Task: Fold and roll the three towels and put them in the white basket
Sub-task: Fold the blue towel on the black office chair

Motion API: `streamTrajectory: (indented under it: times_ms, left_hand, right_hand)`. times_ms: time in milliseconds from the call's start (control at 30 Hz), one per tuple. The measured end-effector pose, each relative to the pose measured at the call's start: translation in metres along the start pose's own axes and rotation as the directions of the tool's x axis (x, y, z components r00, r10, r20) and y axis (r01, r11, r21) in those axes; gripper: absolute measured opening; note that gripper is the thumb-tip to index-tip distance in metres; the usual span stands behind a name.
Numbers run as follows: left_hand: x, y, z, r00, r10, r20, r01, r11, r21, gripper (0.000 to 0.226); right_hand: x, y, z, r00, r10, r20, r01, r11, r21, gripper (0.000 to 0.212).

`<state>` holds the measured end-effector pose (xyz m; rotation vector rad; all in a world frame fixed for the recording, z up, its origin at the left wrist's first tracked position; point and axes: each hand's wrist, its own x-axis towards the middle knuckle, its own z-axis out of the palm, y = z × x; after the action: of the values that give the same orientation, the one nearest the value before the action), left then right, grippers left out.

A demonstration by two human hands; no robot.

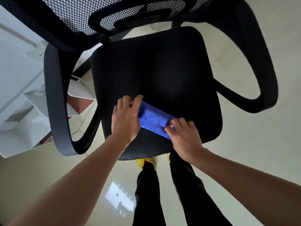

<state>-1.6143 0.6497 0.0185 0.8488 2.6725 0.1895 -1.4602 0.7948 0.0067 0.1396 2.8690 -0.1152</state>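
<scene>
A blue towel (153, 119), folded into a narrow strip or partly rolled, lies on the front part of the black chair seat (156, 70). My left hand (126, 119) rests over its left end, fingers curled on the cloth. My right hand (183, 136) presses on its right end, fingertips gripping the edge. Both hands touch the towel. No other towel and no white basket shows in this view.
The black office chair has a mesh backrest (104, 17) at the top and curved armrests on the left (57, 101) and right (260, 62). White furniture (21, 79) stands at the left. My legs and yellow shoes (145, 162) are on the glossy pale floor below the seat.
</scene>
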Motion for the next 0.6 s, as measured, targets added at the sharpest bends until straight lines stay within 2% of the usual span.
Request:
streamTrajectory:
  times_ms: [67, 100, 133, 200, 233, 367, 467, 600]
  left_hand:
    - [0.001, 0.002, -0.001, 0.965, 0.257, -0.056, -0.25, 0.963, 0.104, 0.052]
    - [0.001, 0.003, -0.001, 0.946, 0.325, 0.003, -0.323, 0.94, 0.112, 0.044]
    - [0.002, 0.003, -0.002, 0.937, 0.334, 0.102, -0.344, 0.934, 0.098, 0.04]
    - [0.001, 0.001, -0.002, 0.927, 0.246, 0.285, -0.272, 0.961, 0.054, 0.047]
    - [-0.001, -0.001, 0.001, 0.922, 0.204, 0.328, -0.232, 0.972, 0.047, 0.052]
    - [-0.003, -0.002, 0.015, 0.922, 0.125, 0.366, -0.15, 0.988, 0.039, 0.067]
    - [0.001, -0.008, 0.025, 0.902, 0.146, 0.406, -0.169, 0.985, 0.022, 0.07]
    - [0.016, -0.016, 0.02, 0.877, 0.179, 0.445, -0.169, 0.984, -0.063, 0.06]
  right_hand:
    - [0.001, 0.0, -0.001, 1.0, -0.005, 0.024, 0.005, 1.0, -0.008, 0.037]
    - [0.002, 0.001, -0.001, 0.999, -0.007, 0.044, 0.008, 1.0, -0.009, 0.036]
    - [0.002, 0.001, -0.001, 0.998, -0.012, 0.065, 0.012, 1.0, -0.008, 0.035]
    - [0.004, 0.001, 0.0, 0.994, -0.024, 0.104, 0.023, 1.0, 0.008, 0.034]
    - [0.004, 0.001, 0.0, 0.992, -0.027, 0.121, 0.025, 1.0, 0.018, 0.034]
    - [0.013, -0.003, -0.001, 0.987, -0.015, 0.161, 0.008, 0.999, 0.048, 0.038]
    - [0.018, -0.006, 0.003, 0.984, -0.001, 0.178, -0.004, 0.999, 0.032, 0.035]
    - [0.027, -0.014, 0.005, 0.968, 0.064, 0.243, -0.073, 0.997, 0.032, 0.036]
